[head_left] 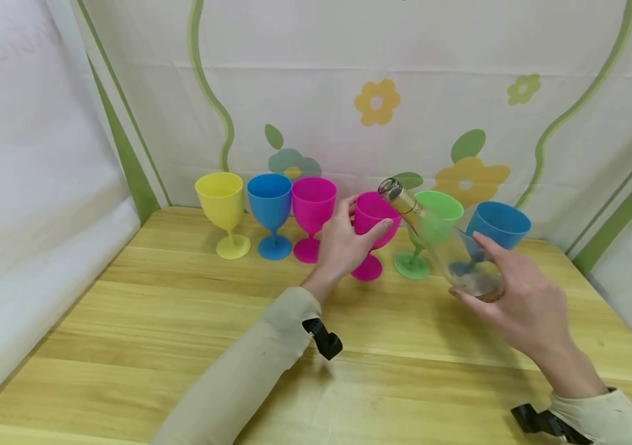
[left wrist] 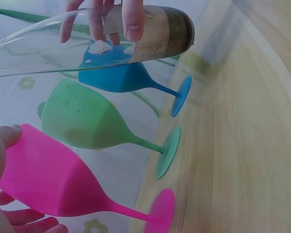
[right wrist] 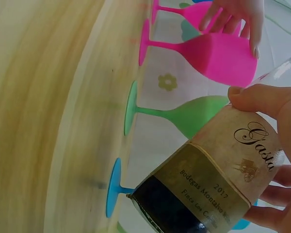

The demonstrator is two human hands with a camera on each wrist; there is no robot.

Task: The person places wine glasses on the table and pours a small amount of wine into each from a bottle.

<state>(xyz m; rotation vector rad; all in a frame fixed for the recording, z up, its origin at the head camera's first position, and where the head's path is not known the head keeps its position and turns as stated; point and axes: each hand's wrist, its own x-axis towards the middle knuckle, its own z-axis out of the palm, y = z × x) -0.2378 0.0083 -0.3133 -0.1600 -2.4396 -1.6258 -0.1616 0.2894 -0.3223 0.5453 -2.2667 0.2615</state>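
A clear glass wine bottle [head_left: 438, 238] with a gold neck leans left, its mouth over the rim of a magenta goblet [head_left: 368, 267]. My right hand [head_left: 527, 303] grips the bottle near its base. In the right wrist view the bottle's label [right wrist: 233, 165] shows, with the thumb and fingers around it. My left hand [head_left: 344, 244] holds the bowl of that magenta goblet between thumb and fingers. The goblet stands upright on the table. Whether any liquid leaves the bottle cannot be made out.
Left of the held goblet stand another magenta goblet [head_left: 311, 204], a blue goblet [head_left: 270, 207] and a yellow goblet [head_left: 221, 204]. To its right are a green goblet [head_left: 412, 266] and a second blue goblet [head_left: 499, 225]. A flowered cloth [head_left: 316, 99] hangs behind the wooden table [head_left: 182, 346].
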